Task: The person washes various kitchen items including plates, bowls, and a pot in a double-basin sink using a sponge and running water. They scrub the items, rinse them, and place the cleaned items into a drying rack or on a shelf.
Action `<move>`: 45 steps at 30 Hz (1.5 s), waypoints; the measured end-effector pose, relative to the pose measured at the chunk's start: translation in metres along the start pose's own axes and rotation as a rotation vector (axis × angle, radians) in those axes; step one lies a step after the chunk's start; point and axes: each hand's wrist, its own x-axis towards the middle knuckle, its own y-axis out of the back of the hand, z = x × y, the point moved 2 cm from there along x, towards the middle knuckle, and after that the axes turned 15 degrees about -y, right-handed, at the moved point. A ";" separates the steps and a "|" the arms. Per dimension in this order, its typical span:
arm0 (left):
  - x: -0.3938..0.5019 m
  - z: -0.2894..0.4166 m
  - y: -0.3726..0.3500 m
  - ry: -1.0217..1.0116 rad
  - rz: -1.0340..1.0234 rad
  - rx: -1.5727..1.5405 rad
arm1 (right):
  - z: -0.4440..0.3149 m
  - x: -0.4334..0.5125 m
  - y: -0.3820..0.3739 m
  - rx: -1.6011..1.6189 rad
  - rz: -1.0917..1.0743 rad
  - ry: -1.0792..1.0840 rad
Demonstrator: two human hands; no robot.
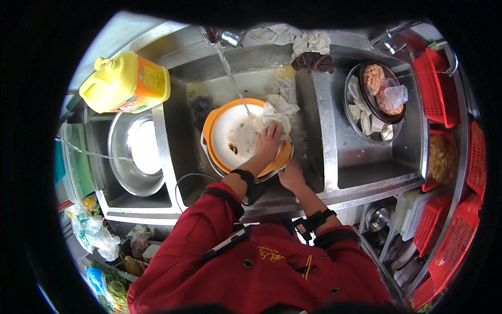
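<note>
In the middle basin sits an orange-rimmed bowl (213, 131) with a white inside and a dark brown stain (233, 148) on its bottom. My left hand (268, 143) presses a wet whitish cloth (279, 117) against the bowl's inner right side. My right hand (292, 175) grips the near right edge, where a white rim (219, 171) shows beneath the orange one; whether that is a second dish I cannot tell. A stream of water (231, 74) runs from the faucet (231, 38) into the bowl.
Steel dividers flank the basin. At left stand a yellow detergent jug (121, 84) and a steel bowl (117, 157). The right basin (376, 168) holds a metal bowl with bagged food. Rags (310, 41) lie on the back ledge; red baskets (435, 90) line the right.
</note>
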 end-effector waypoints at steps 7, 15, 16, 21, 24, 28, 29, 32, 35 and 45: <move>0.018 -0.070 0.061 0.587 -0.201 0.236 | -0.002 -0.004 -0.015 -0.014 0.016 0.002; -0.083 -0.101 0.077 0.465 -0.222 0.387 | -0.025 -0.005 -0.009 0.035 -0.095 0.059; -0.085 -0.098 0.077 0.456 -0.217 0.374 | -0.029 -0.008 -0.006 0.036 -0.119 0.051; -0.033 -0.118 0.058 0.166 -0.118 0.372 | -0.025 -0.011 -0.009 0.082 -0.052 0.040; 0.007 -0.111 0.035 0.012 -0.079 0.319 | -0.023 -0.020 -0.002 0.116 0.034 0.066; 0.018 -0.074 -0.017 -0.060 -0.056 0.275 | -0.039 -0.016 0.016 0.312 0.240 0.157; 0.015 -0.053 -0.017 -0.093 -0.078 0.290 | -0.044 -0.013 0.021 0.386 0.317 0.175; 0.003 0.000 0.015 -0.257 -0.277 0.104 | -0.068 -0.002 0.040 0.448 0.386 0.240; -0.048 0.018 0.003 -0.399 -0.265 0.192 | -0.077 0.021 0.021 0.353 0.359 0.186; -0.135 -0.096 0.113 -0.471 -0.747 0.378 | -0.066 0.022 -0.017 0.083 -0.008 0.073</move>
